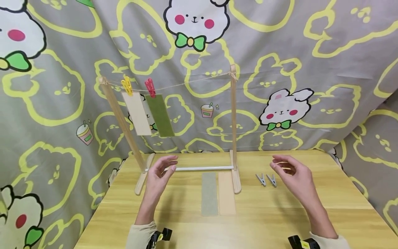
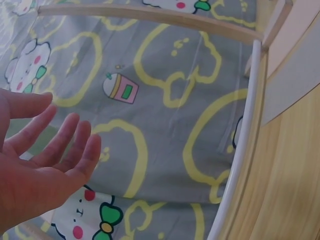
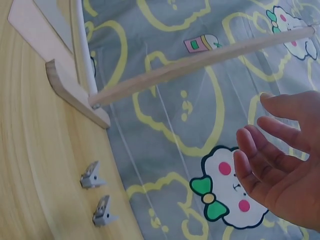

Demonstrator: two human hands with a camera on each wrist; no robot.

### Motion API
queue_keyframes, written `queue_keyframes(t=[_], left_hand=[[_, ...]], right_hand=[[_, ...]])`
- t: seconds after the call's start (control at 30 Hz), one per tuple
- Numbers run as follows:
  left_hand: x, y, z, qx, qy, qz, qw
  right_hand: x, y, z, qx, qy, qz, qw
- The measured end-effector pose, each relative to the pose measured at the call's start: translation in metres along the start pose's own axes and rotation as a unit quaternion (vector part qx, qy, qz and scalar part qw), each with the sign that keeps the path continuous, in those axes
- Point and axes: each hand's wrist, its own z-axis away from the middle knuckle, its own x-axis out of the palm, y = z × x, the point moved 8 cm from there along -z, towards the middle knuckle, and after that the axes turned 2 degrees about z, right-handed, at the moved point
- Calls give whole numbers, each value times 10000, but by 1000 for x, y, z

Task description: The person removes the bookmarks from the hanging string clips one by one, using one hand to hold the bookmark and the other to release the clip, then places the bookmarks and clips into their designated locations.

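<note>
i'm hovering bare left hand (image 1: 157, 178) and bare right hand (image 1: 296, 174), both grips loose, empty; two grey v-shaped clothespins (image 1: 262, 181) are lying right of centre, probably calling for square pinching across the handles.

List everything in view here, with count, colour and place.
Table: 1, yellow wood, below
Patterned cloth: grey and yellow with white rabbits, behind
Stand: 1, light wood, on table
Rod: 1, white, across stand's base
String: 1, pale, between post tops
Yellow clothespin: 1, on string
Red clothespin: 1, on string
Cream strip: 1, under yellow clothespin
Green strip: 1, under red clothespin
Grey strip: 1, on table
Peach strip: 1, beside grey strip
Grey clothespins: 2, on table, right
Wrist cameras: 2, black, on wrists
Sleeves: 2, cream
Left hand: 1, empty
Right hand: 1, empty
</note>
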Motion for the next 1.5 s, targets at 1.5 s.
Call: queue_keyframes(t=[1.5], left_hand=[[-47, 34, -37, 904, 1135, 183, 9892]], right_hand=[[59, -113, -37, -1724, -429, -1114, 9778]])
